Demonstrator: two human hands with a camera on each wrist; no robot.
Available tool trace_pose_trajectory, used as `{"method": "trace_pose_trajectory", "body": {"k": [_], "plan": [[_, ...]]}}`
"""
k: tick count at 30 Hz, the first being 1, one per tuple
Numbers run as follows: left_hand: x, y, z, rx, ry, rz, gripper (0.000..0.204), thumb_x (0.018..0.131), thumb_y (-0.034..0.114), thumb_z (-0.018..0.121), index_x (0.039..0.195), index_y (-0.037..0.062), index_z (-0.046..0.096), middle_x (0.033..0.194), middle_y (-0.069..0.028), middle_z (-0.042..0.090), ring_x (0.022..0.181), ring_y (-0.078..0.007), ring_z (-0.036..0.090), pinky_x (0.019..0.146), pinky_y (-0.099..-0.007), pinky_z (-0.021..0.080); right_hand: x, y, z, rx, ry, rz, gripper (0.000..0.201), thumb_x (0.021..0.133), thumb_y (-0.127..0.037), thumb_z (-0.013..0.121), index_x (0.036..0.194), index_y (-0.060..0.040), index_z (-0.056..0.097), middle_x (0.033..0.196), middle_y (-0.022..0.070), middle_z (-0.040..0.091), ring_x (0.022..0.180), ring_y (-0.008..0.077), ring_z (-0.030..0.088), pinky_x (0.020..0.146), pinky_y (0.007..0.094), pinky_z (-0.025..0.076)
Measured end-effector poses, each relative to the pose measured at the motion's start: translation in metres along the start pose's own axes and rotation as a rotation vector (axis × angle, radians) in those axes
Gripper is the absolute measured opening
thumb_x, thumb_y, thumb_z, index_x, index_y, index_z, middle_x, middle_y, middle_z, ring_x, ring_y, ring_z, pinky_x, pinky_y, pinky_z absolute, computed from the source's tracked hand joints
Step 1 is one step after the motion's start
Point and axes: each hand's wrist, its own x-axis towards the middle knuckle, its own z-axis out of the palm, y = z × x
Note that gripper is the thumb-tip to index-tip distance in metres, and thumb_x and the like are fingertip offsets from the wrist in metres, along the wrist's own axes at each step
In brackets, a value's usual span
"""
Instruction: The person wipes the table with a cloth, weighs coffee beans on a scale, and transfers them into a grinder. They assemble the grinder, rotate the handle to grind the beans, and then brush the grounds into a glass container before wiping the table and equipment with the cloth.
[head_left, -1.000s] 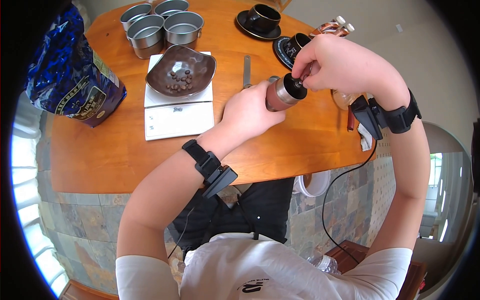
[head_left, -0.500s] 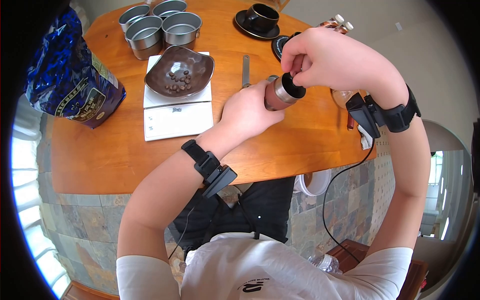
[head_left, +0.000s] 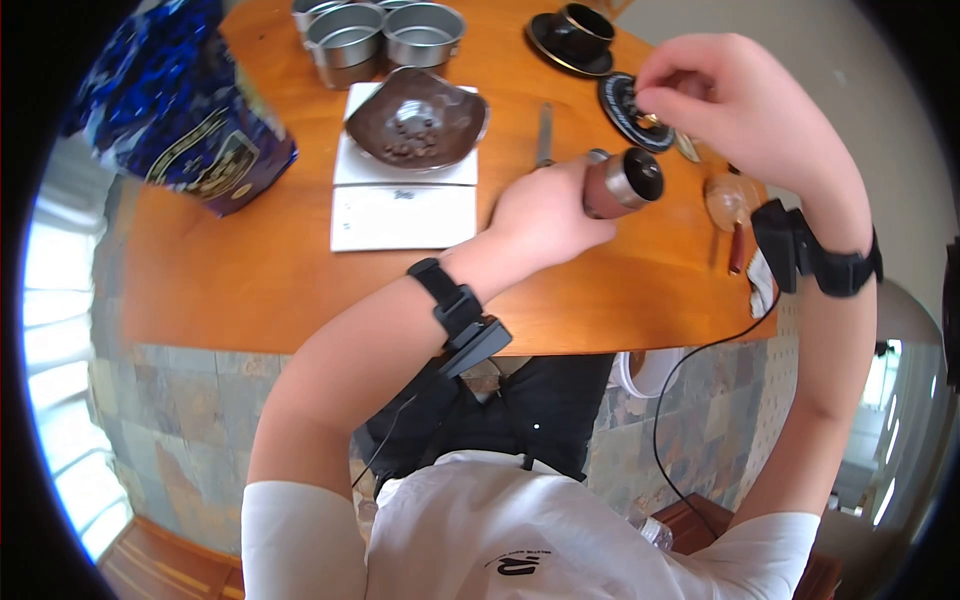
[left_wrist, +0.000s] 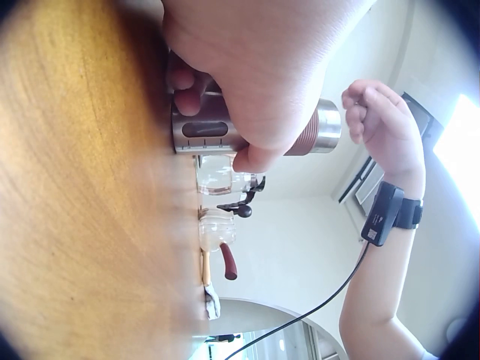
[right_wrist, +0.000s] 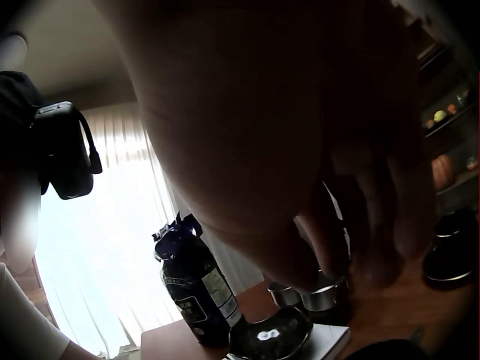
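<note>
My left hand (head_left: 545, 215) grips the brown body of a cylindrical grinder (head_left: 606, 190) with a steel rim and dark top. In the left wrist view, the fingers and thumb of that hand (left_wrist: 262, 75) wrap the grinder (left_wrist: 328, 126), which stands upright on the wood. My right hand (head_left: 745, 105) is up and to the right of the grinder, apart from it, fingers bent loosely. No object shows in the right hand (left_wrist: 390, 135) in the left wrist view. A dark bowl (head_left: 385, 125) with several brown beans (head_left: 420, 138) rests on a white scale (head_left: 403, 222).
A blue bag (head_left: 215, 150) stands at the left. Several metal tins (head_left: 425, 38) are behind the bowl. Black cup and saucer (head_left: 558, 55) stand at the back, another dark saucer (head_left: 622, 125) near my right hand. A glass vessel (head_left: 722, 200) with a red handle is at the right.
My right hand has moved up and away from the grinder's top, uncovering it. My left hand still grips the grinder. The head view has shifted, so the table items appear farther right and higher.
</note>
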Motion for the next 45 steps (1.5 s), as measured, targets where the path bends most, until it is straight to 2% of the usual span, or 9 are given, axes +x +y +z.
{"method": "trace_pose_trajectory", "body": {"k": [4,8,12,29,33,36,38,40,45], "plan": [[-0.003,0.003,-0.003,-0.045,-0.065,-0.050,0.043,0.077,0.030,0.074,0.110,0.0040,0.064,0.096,-0.0166,0.071,0.095,-0.0346,0.067,0.084,-0.0414,0.052,0.007,-0.042,0.027,-0.006,0.165,-0.235,0.016,0.088,-0.012,0.067,0.096,0.0015,0.068,0.070,0.0041,0.060,0.059,0.0086,0.054,0.054,0.0258,0.044],[0.013,-0.036,0.034,-0.292,0.337,0.609,0.028,0.082,0.019,0.073,0.106,0.0067,0.067,0.102,-0.0126,0.071,0.097,-0.0275,0.067,0.083,-0.0354,0.051,0.042,-0.078,0.076,-0.085,0.162,-0.445,0.018,0.081,-0.008,0.061,0.093,0.0003,0.071,0.080,0.0210,0.067,0.073,0.0395,0.065,0.067,0.0407,0.054],[-0.006,-0.027,0.009,-0.712,0.085,0.538,0.036,0.088,0.024,0.072,0.118,0.0071,0.061,0.111,-0.0063,0.069,0.101,-0.0246,0.066,0.089,-0.0338,0.050,0.069,-0.095,0.102,-0.122,0.020,-0.181,0.017,0.075,0.000,0.058,0.081,-0.0020,0.074,0.078,0.0205,0.068,0.076,0.0379,0.067,0.067,0.0435,0.054],[0.022,-0.106,0.061,-0.128,0.083,0.666,0.038,0.085,0.026,0.073,0.116,0.0065,0.062,0.108,-0.0090,0.069,0.098,-0.0278,0.067,0.087,-0.0348,0.051,0.094,-0.071,0.126,-0.093,-0.102,-0.163,0.019,0.073,-0.001,0.060,0.085,0.0005,0.075,0.081,0.0219,0.069,0.080,0.0378,0.069,0.069,0.0433,0.055],[0.033,-0.124,0.076,0.032,0.104,0.673,0.039,0.084,0.026,0.073,0.116,0.0063,0.062,0.107,-0.0097,0.069,0.098,-0.0286,0.067,0.086,-0.0350,0.051,0.066,-0.060,0.087,-0.039,0.279,-0.364,0.022,0.075,-0.006,0.063,0.094,-0.0025,0.073,0.083,0.0178,0.071,0.075,0.0312,0.070,0.068,0.0390,0.055],[0.002,0.001,0.001,-0.003,-0.061,0.021,0.046,0.076,0.029,0.073,0.114,0.0063,0.061,0.100,-0.0166,0.069,0.096,-0.0362,0.065,0.083,-0.0416,0.053,0.020,-0.040,0.042,0.072,0.409,-0.257,0.021,0.081,-0.018,0.062,0.092,-0.0034,0.072,0.076,0.0145,0.070,0.062,0.0273,0.067,0.060,0.0342,0.055],[0.000,0.004,0.000,-0.057,-0.038,0.020,0.047,0.074,0.029,0.073,0.114,0.0068,0.062,0.099,-0.0156,0.070,0.094,-0.0356,0.067,0.082,-0.0432,0.053,-0.009,-0.023,0.018,0.088,0.280,-0.156,0.018,0.083,-0.011,0.071,0.097,-0.0001,0.071,0.074,0.0029,0.065,0.063,0.0068,0.056,0.058,0.0234,0.045],[0.000,0.007,-0.002,-0.052,-0.063,-0.054,0.046,0.074,0.024,0.076,0.113,0.0039,0.063,0.097,-0.0183,0.071,0.092,-0.0350,0.068,0.082,-0.0393,0.053,-0.023,-0.007,0.012,0.107,0.154,0.091,0.016,0.084,-0.009,0.070,0.096,0.0009,0.070,0.072,0.0015,0.062,0.062,0.0061,0.053,0.057,0.0225,0.043],[0.001,0.001,0.003,-0.077,-0.051,0.006,0.051,0.073,0.025,0.078,0.117,0.0038,0.062,0.102,-0.0175,0.071,0.095,-0.0315,0.069,0.084,-0.0377,0.053,-0.035,0.029,0.034,0.151,0.150,0.081,0.014,0.085,-0.007,0.068,0.095,0.0020,0.069,0.073,0.0012,0.063,0.066,0.0062,0.056,0.062,0.0224,0.046]]}}
